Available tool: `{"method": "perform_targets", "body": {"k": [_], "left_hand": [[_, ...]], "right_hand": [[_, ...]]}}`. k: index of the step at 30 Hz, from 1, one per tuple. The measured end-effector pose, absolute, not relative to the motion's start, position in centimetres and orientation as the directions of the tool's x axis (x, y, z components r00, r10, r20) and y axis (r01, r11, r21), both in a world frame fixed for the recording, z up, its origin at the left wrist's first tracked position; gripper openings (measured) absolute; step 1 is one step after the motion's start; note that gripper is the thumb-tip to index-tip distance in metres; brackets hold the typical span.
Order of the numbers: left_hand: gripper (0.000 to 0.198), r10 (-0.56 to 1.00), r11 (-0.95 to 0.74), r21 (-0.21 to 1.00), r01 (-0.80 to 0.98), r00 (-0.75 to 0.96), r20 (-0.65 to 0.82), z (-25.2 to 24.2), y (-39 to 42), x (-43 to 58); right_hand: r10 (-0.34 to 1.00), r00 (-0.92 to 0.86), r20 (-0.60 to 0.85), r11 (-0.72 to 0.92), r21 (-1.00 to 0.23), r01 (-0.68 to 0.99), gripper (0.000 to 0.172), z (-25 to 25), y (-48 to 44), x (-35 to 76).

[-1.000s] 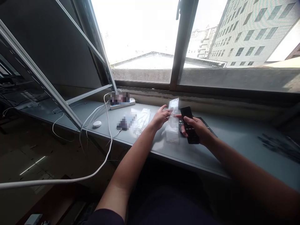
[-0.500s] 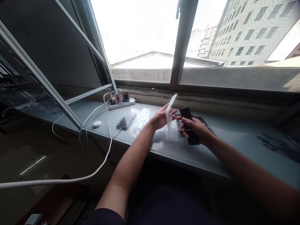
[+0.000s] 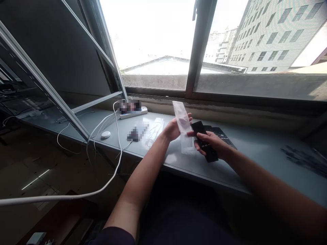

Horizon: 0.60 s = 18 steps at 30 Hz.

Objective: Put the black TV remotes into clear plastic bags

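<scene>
My left hand pinches a long clear plastic sleeve, which stands nearly upright above the grey ledge. My right hand grips a slim black remote control just to the right of the sleeve, its top end touching the plastic. A second black remote lies flat on the ledge behind my right hand.
More clear plastic sleeves lie left of my hands. Farther left are a white power strip, a white mouse-like object and trailing white cables. A metal frame slants across the left. Dark items rest at the far right.
My left hand has lifted and turned the plastic sleeve, so its top now leans left. My right hand has tilted the black remote toward the sleeve and brought it slightly lower.
</scene>
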<state>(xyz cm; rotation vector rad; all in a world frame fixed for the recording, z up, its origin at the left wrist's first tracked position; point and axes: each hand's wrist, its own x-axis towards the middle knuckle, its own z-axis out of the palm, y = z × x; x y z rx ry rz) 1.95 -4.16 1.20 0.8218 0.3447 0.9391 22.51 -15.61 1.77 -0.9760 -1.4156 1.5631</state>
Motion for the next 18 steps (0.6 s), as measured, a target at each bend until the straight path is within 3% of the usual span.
{"method": "perform_targets", "body": {"k": [5,7,10,12,15,18], "left_hand": [[0.072,0.778,0.35,0.825,-0.443,0.629,0.007,0.9,-3.7,2.2],[0.062,0.821,0.257,0.87,-0.421,0.57,0.034,0.3,-3.4,2.5],[0.036,0.929,0.016,0.947,-0.32,0.354,0.104,-0.5,-2.8,2.5],[0.034,0.965,-0.081,0.972,-0.219,0.226,0.132,-0.2,-2.4,1.7],[0.048,0.976,-0.178,0.983,-0.037,0.123,0.181,1.5,-1.9,-0.8],[0.069,0.958,-0.285,0.924,0.256,0.095,0.269,3.6,-1.6,-4.3]], "right_hand": [[0.958,-0.286,-0.022,-0.049,-0.995,-0.087,0.077,2.0,-15.4,22.5],[0.961,-0.275,-0.03,-0.046,-0.998,-0.049,0.076,2.0,-15.3,22.5],[0.958,-0.286,-0.027,-0.023,-1.0,0.019,0.073,1.9,-15.4,22.3],[0.954,-0.299,-0.023,-0.008,-0.999,0.053,0.071,2.0,-15.6,22.2],[0.951,-0.31,-0.021,0.001,-0.998,0.07,0.068,2.3,-15.8,22.1],[0.949,-0.315,-0.005,0.011,-0.999,0.05,0.065,2.5,-15.9,22.0]]}}
